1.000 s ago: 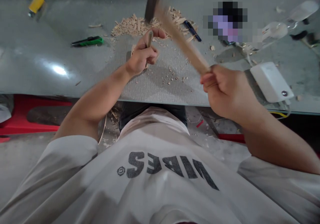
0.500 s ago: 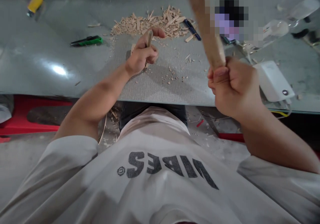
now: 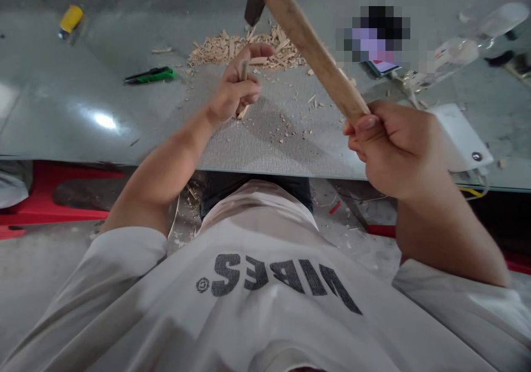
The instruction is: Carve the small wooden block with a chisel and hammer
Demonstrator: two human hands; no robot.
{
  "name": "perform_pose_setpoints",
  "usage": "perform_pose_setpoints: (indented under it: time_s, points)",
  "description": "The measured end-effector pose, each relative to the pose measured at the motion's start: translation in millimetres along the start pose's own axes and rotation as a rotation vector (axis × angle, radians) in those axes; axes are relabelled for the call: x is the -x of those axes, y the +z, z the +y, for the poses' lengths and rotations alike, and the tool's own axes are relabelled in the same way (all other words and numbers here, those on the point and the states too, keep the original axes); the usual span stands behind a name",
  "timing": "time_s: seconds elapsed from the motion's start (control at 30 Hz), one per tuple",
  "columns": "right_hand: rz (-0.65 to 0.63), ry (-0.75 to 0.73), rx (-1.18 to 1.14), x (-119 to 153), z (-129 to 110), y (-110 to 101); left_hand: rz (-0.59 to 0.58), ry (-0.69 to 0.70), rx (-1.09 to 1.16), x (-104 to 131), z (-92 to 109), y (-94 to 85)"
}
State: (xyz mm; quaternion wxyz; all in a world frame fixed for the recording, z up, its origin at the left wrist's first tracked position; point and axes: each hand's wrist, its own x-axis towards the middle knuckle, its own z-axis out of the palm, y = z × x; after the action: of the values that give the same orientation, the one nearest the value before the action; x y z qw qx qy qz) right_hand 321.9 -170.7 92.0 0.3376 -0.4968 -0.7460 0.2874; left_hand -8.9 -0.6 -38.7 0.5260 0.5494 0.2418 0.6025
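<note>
My right hand (image 3: 398,145) is closed round the end of a hammer's wooden handle. The hammer (image 3: 315,51) is raised above the table, its dark head up and to the left, over the heap of wood shavings (image 3: 219,48). Beneath and left of it, my left hand (image 3: 230,90) grips a slim wooden rod (image 3: 244,71) that stands roughly upright between the fingers, with the index finger stretched out. A pale bit of wood shows below the rod; the rod's lower end is mostly hidden by the hand. Small chips lie around on the grey textured surface (image 3: 265,145).
A green utility knife (image 3: 151,76) and a yellow item (image 3: 70,21) lie on the left. At the right are a phone (image 3: 388,68), partly blurred out, a clear bottle (image 3: 456,54) and a white box with a cable (image 3: 464,140). The table edge runs close before my body.
The hammer has swung down and to the left, bringing its head into view. My left hand stays at nearly the same spot with the rod. The view has shifted slightly.
</note>
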Motion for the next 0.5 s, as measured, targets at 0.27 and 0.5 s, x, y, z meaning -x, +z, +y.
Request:
perform_pose_setpoints:
  time_s: [0.27,0.5]
  points:
    - [-0.073,-0.086,0.128,-12,0,11,-0.058,-0.039,0.093,-1,-10,-4.6]
    - [-0.106,-0.066,0.151,-10,0,4,-0.07,-0.007,0.057,2,-8,-4.6]
